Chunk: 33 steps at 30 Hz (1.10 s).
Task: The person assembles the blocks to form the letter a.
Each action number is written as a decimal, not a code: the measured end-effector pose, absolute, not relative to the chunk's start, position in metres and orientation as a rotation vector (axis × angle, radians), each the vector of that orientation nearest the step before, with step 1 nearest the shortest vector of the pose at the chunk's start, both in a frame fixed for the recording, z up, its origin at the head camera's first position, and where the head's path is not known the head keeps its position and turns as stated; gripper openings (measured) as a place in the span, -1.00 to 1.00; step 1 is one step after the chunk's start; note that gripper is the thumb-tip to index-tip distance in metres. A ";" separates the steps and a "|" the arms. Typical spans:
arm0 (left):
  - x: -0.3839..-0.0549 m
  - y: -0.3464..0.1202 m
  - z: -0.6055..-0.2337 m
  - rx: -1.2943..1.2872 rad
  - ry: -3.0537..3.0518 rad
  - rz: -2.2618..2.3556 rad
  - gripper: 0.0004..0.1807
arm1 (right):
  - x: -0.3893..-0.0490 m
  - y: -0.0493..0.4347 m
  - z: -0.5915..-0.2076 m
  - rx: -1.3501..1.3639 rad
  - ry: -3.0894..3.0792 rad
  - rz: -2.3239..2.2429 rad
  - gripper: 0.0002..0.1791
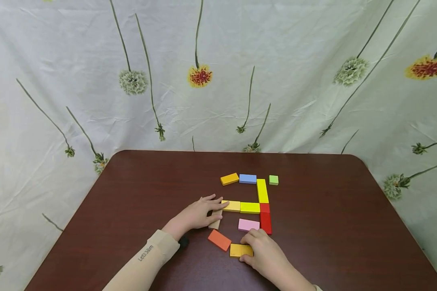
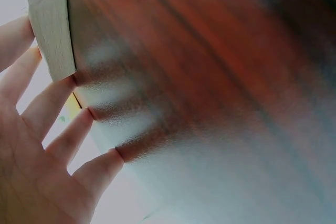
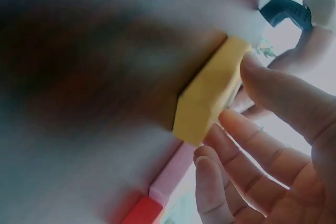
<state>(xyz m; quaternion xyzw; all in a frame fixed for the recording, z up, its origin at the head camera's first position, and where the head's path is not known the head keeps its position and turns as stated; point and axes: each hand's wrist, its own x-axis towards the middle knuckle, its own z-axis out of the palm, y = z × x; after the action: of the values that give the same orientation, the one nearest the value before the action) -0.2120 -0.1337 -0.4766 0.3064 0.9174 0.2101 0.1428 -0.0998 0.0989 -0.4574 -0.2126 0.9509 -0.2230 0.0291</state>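
My left hand (image 1: 198, 213) lies with its fingers spread and nearly straight. Its thumb touches a bare-wood block (image 1: 215, 220), and its index fingertip reaches a pale orange block (image 1: 232, 206). In the left wrist view, the other fingertips (image 2: 116, 155) rest on the table beyond the end of the wooden block (image 2: 51, 30). My right hand (image 1: 266, 251) pinches a golden-yellow block (image 1: 237, 250) between thumb and fingers, which sit on its opposite long sides. An orange block (image 1: 219, 240) lies at its left end, corner close to it. Above it lies a pink block (image 1: 248, 225).
A bright yellow block (image 1: 250, 207) continues the row rightward to red blocks (image 1: 265, 222). Another yellow block (image 1: 262, 190) runs upward toward a blue block (image 1: 248, 178) and an amber block (image 1: 230, 179). A small green block (image 1: 273, 180) lies apart on the brown table (image 1: 324, 226).
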 end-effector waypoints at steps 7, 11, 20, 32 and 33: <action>-0.212 -0.134 -0.479 0.881 2.639 0.621 -0.46 | -0.099 0.098 -0.464 -0.762 2.976 -0.658 -0.69; -0.213 -0.135 -0.481 0.884 2.639 0.623 -0.46 | -0.099 0.100 -0.463 -0.753 3.004 -0.636 -0.70; -0.214 -0.135 -0.479 0.884 2.642 0.609 -0.45 | -0.104 0.103 -0.464 -0.701 3.043 -0.613 -0.70; -0.213 -0.134 -0.478 0.874 2.640 0.612 -0.45 | -0.106 0.103 -0.465 -0.729 3.062 -0.623 -0.71; -0.213 -0.134 -0.478 0.877 2.641 0.613 -0.45 | -0.106 0.103 -0.465 -0.726 3.059 -0.620 -0.71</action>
<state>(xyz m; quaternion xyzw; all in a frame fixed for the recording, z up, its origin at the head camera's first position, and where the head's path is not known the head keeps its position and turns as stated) -0.2133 -0.1343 -0.4781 0.3044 0.9170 0.2128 0.1454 -0.1058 0.1025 -0.4651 -0.2264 0.9541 -0.1934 -0.0313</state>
